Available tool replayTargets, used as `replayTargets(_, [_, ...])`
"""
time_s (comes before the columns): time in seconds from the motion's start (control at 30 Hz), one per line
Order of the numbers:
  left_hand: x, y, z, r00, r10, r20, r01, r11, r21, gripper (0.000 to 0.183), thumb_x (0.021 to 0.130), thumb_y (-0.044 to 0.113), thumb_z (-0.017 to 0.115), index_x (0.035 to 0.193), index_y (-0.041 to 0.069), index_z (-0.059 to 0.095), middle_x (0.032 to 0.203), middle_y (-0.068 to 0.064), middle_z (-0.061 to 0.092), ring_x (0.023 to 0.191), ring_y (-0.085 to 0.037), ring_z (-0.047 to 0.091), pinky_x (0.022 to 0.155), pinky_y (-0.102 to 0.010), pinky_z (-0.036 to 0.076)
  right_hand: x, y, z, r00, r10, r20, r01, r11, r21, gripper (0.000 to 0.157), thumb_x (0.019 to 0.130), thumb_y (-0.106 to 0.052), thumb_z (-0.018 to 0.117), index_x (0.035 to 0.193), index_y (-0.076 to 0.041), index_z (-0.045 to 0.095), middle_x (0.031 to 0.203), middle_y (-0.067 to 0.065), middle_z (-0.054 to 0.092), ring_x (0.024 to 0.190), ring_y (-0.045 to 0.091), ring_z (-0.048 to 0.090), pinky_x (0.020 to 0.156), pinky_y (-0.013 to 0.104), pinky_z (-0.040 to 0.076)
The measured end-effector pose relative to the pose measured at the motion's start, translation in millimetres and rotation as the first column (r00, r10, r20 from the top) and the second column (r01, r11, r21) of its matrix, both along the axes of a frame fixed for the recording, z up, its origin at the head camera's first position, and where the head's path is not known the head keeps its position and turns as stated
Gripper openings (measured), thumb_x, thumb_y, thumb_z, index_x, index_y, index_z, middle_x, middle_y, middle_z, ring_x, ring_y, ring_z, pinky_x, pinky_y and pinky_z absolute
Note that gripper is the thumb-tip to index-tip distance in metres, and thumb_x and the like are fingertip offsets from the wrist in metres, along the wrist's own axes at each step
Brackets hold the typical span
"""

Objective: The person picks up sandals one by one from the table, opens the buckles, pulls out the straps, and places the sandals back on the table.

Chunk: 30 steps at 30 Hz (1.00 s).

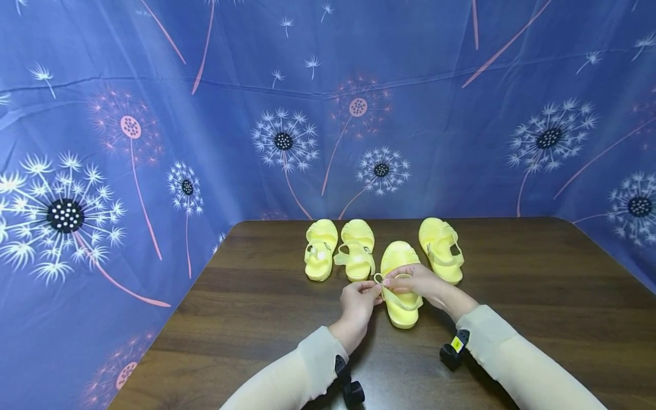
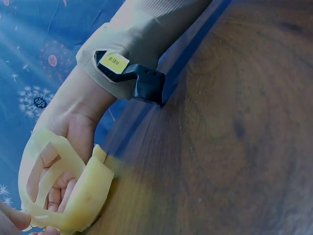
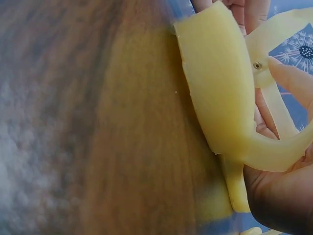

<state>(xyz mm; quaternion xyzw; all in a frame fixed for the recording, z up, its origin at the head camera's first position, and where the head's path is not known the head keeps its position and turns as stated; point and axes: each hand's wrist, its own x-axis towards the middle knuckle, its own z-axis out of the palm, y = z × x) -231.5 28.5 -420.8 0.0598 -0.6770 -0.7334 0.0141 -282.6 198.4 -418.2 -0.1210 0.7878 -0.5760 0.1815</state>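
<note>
A yellow sandal (image 1: 402, 317) lies sole down on the table in front of me, toe pointing away. My left hand (image 1: 357, 307) is at its left side and pinches the strap near the end, which forms a small loop above the fingertips. From the right, my right hand (image 1: 426, 285) reaches over the sandal and pinches the strap at the same spot. The two hands' fingertips nearly meet there. A small round metal rivet (image 3: 257, 65) shows on the strap in the right wrist view. The strap's exact fastening is hidden by the fingers.
Two more yellow sandals, one at the far left (image 1: 318, 267) and one beside it (image 1: 357, 269) with its strap sticking out, lie behind my left hand. Another sandal (image 1: 444, 259) lies behind the right hand. A blue dandelion-print cloth (image 1: 441, 154) hangs behind the brown wooden table (image 1: 543, 285).
</note>
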Motion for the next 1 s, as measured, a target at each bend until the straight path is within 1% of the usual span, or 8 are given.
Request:
replayTargets(0.1, [-1.9, 0.6, -1.2, 1.000, -0.004, -0.010, 0.004, 1.000, 0.026, 0.014, 0.087, 0.001, 0.067, 0.096, -0.010, 0.068, 0.087, -0.015, 0.071, 0.068, -0.012, 0.067, 0.072, -0.032, 0.060, -0.1, 1.1, -0.3, 1.000, 0.002, 0.002, -0.002, 1.000, -0.010, 0.032, 0.089, -0.029, 0.070, 0.105, -0.002, 0.069, 0.109, 0.003, 0.069, 0.104, 0.015, 0.064, 0.095, 0.038, 0.052])
replayTargets(0.2, [-4.7, 0.6, -2.0, 1.000, -0.009, -0.019, 0.009, 0.999, 0.037, 0.015, 0.087, 0.002, 0.068, 0.095, -0.010, 0.070, 0.091, -0.014, 0.072, 0.072, -0.012, 0.067, 0.074, -0.031, 0.059, -0.6, 2.0, -0.4, 1.000, 0.007, 0.000, -0.007, 1.000, -0.016, 0.033, 0.090, -0.028, 0.070, 0.106, 0.000, 0.069, 0.110, 0.004, 0.069, 0.103, 0.014, 0.064, 0.095, 0.038, 0.053])
replayTargets(0.47, [-9.9, -1.4, -0.7, 0.999, 0.034, -0.037, -0.034, 0.999, 0.007, 0.010, 0.086, 0.002, 0.069, 0.090, -0.006, 0.073, 0.082, -0.009, 0.072, 0.070, -0.009, 0.065, 0.075, -0.030, 0.059, 0.6, -0.3, 0.6, 1.000, -0.004, 0.005, 0.004, 1.000, -0.012, 0.037, 0.089, -0.030, 0.071, 0.109, 0.001, 0.068, 0.115, 0.005, 0.067, 0.107, 0.016, 0.063, 0.096, 0.038, 0.052])
replayTargets(0.7, [-12.8, -2.5, 0.0, 0.997, 0.038, -0.062, -0.038, 0.999, 0.004, 0.011, 0.087, 0.000, 0.068, 0.093, -0.008, 0.072, 0.088, -0.016, 0.072, 0.073, -0.011, 0.066, 0.074, -0.029, 0.059, 3.4, -5.0, 2.5, 1.000, -0.012, -0.005, 0.012, 1.000, -0.010, 0.033, 0.090, -0.027, 0.070, 0.106, 0.002, 0.068, 0.113, 0.004, 0.067, 0.105, 0.015, 0.063, 0.094, 0.035, 0.053])
replayTargets(0.8, [-14.2, -2.8, 0.7, 0.998, 0.038, -0.053, -0.038, 0.999, 0.009, 0.011, 0.087, 0.000, 0.068, 0.093, -0.008, 0.072, 0.089, -0.015, 0.073, 0.072, -0.010, 0.066, 0.073, -0.028, 0.059, 3.5, -5.2, 3.3, 1.000, -0.022, 0.000, 0.022, 1.000, -0.012, 0.032, 0.089, -0.026, 0.071, 0.105, 0.002, 0.068, 0.112, 0.003, 0.067, 0.105, 0.015, 0.063, 0.094, 0.035, 0.053])
replayTargets(0.9, [-14.2, -3.0, 1.1, 0.999, 0.035, -0.028, -0.035, 0.999, 0.014, 0.012, 0.088, 0.002, 0.068, 0.093, -0.007, 0.072, 0.088, -0.013, 0.073, 0.071, -0.009, 0.066, 0.073, -0.027, 0.059, 3.5, -4.8, 3.7, 1.000, -0.018, 0.000, 0.018, 1.000, -0.016, 0.033, 0.090, -0.026, 0.071, 0.106, 0.002, 0.068, 0.112, 0.004, 0.067, 0.105, 0.015, 0.063, 0.094, 0.037, 0.053])
replayTargets(1.0, [-13.0, -3.5, 0.8, 1.000, 0.010, -0.010, -0.010, 0.999, 0.041, 0.013, 0.088, 0.000, 0.067, 0.096, -0.010, 0.071, 0.090, -0.015, 0.072, 0.070, -0.009, 0.065, 0.074, -0.029, 0.059, 3.7, -3.7, 3.9, 1.000, -0.009, -0.002, 0.009, 1.000, -0.022, 0.035, 0.090, -0.026, 0.070, 0.108, 0.003, 0.068, 0.113, 0.005, 0.068, 0.104, 0.013, 0.063, 0.095, 0.038, 0.053])
